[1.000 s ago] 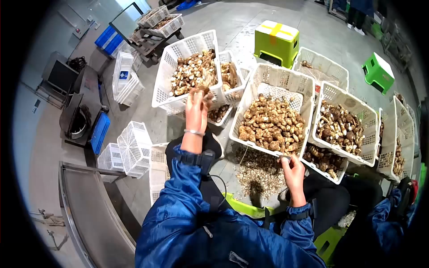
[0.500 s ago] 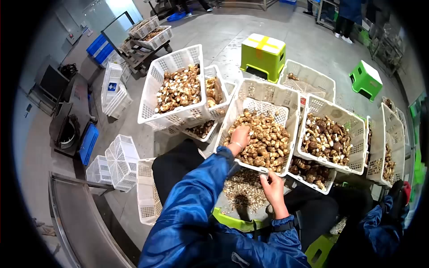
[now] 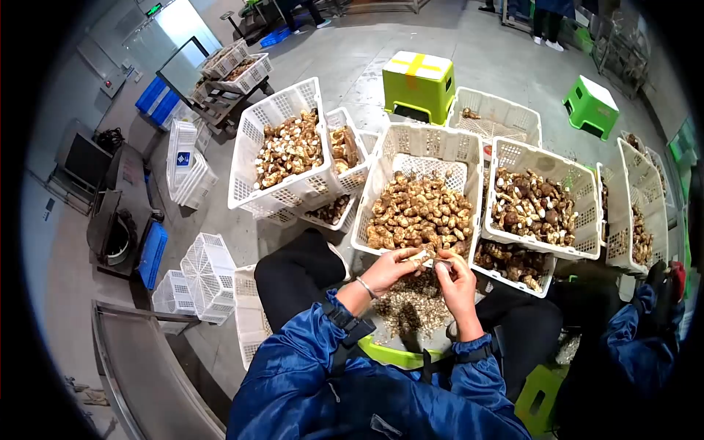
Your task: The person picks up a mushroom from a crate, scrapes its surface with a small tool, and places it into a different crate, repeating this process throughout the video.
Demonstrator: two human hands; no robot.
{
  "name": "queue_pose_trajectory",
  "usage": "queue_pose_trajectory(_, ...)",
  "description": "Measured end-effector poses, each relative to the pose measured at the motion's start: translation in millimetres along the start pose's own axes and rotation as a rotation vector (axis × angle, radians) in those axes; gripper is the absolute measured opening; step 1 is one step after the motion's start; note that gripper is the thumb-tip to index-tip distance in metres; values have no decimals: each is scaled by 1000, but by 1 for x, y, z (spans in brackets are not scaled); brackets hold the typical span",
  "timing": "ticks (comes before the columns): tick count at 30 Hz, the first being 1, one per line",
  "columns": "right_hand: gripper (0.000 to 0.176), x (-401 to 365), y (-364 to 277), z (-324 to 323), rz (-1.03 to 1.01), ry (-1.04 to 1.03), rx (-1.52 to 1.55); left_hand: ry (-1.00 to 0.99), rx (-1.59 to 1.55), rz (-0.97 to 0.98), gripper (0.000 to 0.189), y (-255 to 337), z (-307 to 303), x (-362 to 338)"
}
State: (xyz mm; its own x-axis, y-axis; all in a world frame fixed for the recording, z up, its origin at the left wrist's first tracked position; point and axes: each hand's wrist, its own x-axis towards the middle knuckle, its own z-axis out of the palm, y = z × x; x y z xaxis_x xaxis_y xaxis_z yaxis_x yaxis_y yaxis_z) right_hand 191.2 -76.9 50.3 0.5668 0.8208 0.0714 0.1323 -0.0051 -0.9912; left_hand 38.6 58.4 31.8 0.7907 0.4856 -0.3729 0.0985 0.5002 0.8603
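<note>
My left hand (image 3: 390,268) is closed on a mushroom (image 3: 427,258), held just above the near rim of the white crate (image 3: 367,224) in front of me. Close beside it, my right hand (image 3: 457,282) pinches a small grey blade (image 3: 442,262) against the mushroom; fingers hide most of the blade. Brown, pale-cut mushrooms (image 3: 419,213) fill the near part of that crate. Below my hands, many small pale trimmings (image 3: 411,312) lie between my legs, by the rim of a green container (image 3: 392,357).
Left is a tilted crate of mushrooms (image 3: 290,150); right is another crate (image 3: 539,205), stacked above a lower one. A green stool (image 3: 419,88) stands behind. Empty white crates (image 3: 209,271) are stacked at left. A co-worker's blue sleeve (image 3: 642,345) shows at right.
My left hand has come out of the crate towards me with a mushroom and met my right hand. The right hand has risen slightly. The view has shifted a little.
</note>
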Motion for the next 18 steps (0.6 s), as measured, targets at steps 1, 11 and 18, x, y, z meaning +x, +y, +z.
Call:
queue_pose_trajectory(1,16,-1,1,0,-41,-13,-28,39,71,23,48,-2,3,-4)
queue_pose_trajectory(11,18,-12,15,-3,53,-27,-16,240,569,246,40,-3,20,-29)
queue_pose_trajectory(18,16,-10,8,-7,68,-113,48,141,290,48,40,7,19,-32)
